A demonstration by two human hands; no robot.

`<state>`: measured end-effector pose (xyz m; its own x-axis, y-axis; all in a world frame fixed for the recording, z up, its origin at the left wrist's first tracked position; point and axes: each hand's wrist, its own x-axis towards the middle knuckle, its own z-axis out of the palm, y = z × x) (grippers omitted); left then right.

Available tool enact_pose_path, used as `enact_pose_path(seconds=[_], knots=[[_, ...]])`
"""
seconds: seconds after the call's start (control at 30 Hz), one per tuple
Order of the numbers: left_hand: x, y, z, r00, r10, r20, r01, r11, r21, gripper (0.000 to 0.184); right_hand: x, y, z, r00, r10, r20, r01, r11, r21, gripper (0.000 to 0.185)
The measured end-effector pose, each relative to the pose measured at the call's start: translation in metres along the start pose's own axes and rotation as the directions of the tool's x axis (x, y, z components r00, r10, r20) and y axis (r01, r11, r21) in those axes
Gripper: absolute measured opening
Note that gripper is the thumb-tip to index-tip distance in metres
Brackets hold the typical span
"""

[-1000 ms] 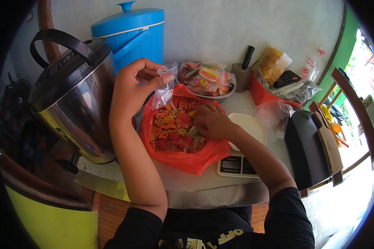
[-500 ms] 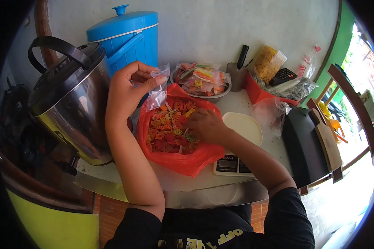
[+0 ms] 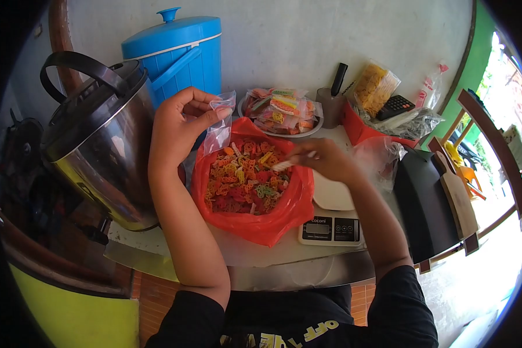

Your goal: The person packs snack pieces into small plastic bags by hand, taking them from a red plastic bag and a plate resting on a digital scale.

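Note:
My left hand (image 3: 185,119) is pinched round the top of a small clear plastic bag (image 3: 219,134), which hangs over the left rim of a red plastic bag (image 3: 293,203). Inside the red bag lie many small dry crackers (image 3: 243,174) in orange, red, yellow and green, with lattice-like shapes. Above its right side, my right hand (image 3: 322,158) has its fingers closed on a pale, elongated cracker (image 3: 283,166). A white kitchen scale (image 3: 330,232) stands just right of the red bag, partly below my right forearm.
Behind are a bowl (image 3: 301,131) of filled packets, a grey container (image 3: 329,107) with a black handle, and a red box (image 3: 359,130) with a calculator (image 3: 395,107). A large metal pot (image 3: 107,151) and blue bucket (image 3: 185,64) stand left; a black case (image 3: 426,203) stands right.
My right hand has risen out of the crackers and moved right, with a pale piece now showing at its fingertips. My left hand and the clear bag have hardly moved.

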<state>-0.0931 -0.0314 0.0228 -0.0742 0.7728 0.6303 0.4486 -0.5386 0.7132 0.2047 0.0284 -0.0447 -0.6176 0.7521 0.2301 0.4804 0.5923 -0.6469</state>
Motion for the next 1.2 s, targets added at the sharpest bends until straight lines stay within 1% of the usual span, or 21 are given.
enact_pose_path(seconds=[0.07, 0.1, 0.17, 0.27, 0.33, 0.4, 0.47, 0.57, 0.67, 0.77, 0.8, 0.83, 0.93, 1.0, 1.03, 1.13, 1.2], knots=[[0.000, -0.001, -0.001, 1.000, -0.017, 0.006, 0.017, 1.000, -0.021, 0.027, -0.010, 0.014, -0.030, 0.996, 0.031, 0.085, -0.020, 0.992, -0.128, 0.020], [0.001, -0.001, 0.000, 1.000, -0.023, 0.011, 0.024, 0.999, -0.034, 0.027, -0.012, 0.016, -0.039, 0.987, 0.090, 0.131, -0.063, 0.978, -0.197, 0.020], [0.002, -0.002, 0.001, 1.000, -0.013, -0.001, 0.013, 1.000, -0.002, 0.027, -0.017, 0.017, -0.052, 0.954, 0.218, 0.204, -0.140, 0.930, -0.339, 0.021], [0.004, -0.007, 0.003, 1.000, -0.011, 0.003, 0.011, 1.000, 0.005, 0.024, -0.008, 0.010, -0.015, 0.999, 0.030, 0.042, -0.018, 0.964, -0.265, 0.023], [0.004, -0.005, 0.004, 1.000, -0.014, -0.002, 0.014, 1.000, 0.011, 0.023, 0.005, -0.010, 0.029, 0.986, -0.157, 0.058, 0.160, 0.985, -0.058, 0.028], [0.002, 0.002, 0.004, 1.000, -0.014, -0.017, 0.015, 0.999, 0.032, 0.022, 0.018, -0.036, 0.074, 0.977, -0.171, 0.126, 0.175, 0.984, -0.021, 0.032], [0.001, 0.003, 0.004, 0.999, -0.017, -0.026, 0.018, 0.999, 0.027, 0.022, 0.024, -0.081, 0.092, 0.952, -0.176, 0.249, 0.212, 0.969, -0.124, 0.033], [-0.001, 0.003, 0.003, 0.999, 0.012, -0.031, -0.011, 1.000, 0.017, 0.024, 0.048, -0.089, 0.128, 0.904, -0.177, 0.389, 0.266, 0.945, -0.189, 0.033], [-0.002, 0.005, 0.002, 1.000, 0.019, -0.024, -0.020, 1.000, -0.006, 0.026, 0.078, -0.040, 0.177, 0.846, -0.452, 0.282, 0.455, 0.889, 0.057, 0.032], [-0.001, 0.005, 0.000, 1.000, 0.011, -0.021, -0.012, 0.999, -0.033, 0.025, 0.074, -0.044, 0.138, 0.945, -0.302, 0.123, 0.272, 0.938, 0.215, 0.028], [-0.001, 0.003, 0.000, 1.000, 0.007, -0.020, -0.008, 0.999, -0.044, 0.025, 0.066, -0.051, 0.118, 0.980, -0.200, 0.018, 0.179, 0.910, 0.375, 0.028], [-0.001, 0.004, 0.000, 1.000, 0.008, -0.027, -0.009, 0.999, -0.050, 0.025, 0.058, -0.058, 0.101, 0.995, -0.076, -0.067, 0.100, 0.843, 0.528, 0.027], [0.000, 0.003, 0.002, 0.999, 0.013, -0.034, -0.014, 0.998, -0.055, 0.024, 0.039, -0.059, 0.092, 0.968, -0.211, -0.136, 0.251, 0.829, 0.500, 0.036], [0.002, 0.000, 0.004, 0.999, 0.035, -0.022, -0.036, 0.999, -0.027, 0.023, 0.024, -0.071, 0.108, 0.925, -0.380, 0.028, 0.359, 0.893, 0.270, 0.040], [0.003, -0.002, 0.005, 0.999, 0.033, -0.013, -0.034, 0.999, -0.029, 0.023, 0.016, -0.076, 0.120, 0.887, -0.444, 0.124, 0.425, 0.892, 0.155, 0.042], [0.003, -0.004, 0.007, 1.000, 0.024, -0.008, -0.024, 1.000, -0.010, 0.023, -0.003, -0.068, 0.161, 0.865, -0.449, 0.224, 0.485, 0.863, -0.140, 0.054], [0.002, -0.001, 0.007, 1.000, 0.015, -0.017, -0.015, 1.000, 0.027, 0.023, -0.005, -0.048, 0.190, 0.832, -0.523, 0.184, 0.554, 0.779, -0.292, 0.050]])
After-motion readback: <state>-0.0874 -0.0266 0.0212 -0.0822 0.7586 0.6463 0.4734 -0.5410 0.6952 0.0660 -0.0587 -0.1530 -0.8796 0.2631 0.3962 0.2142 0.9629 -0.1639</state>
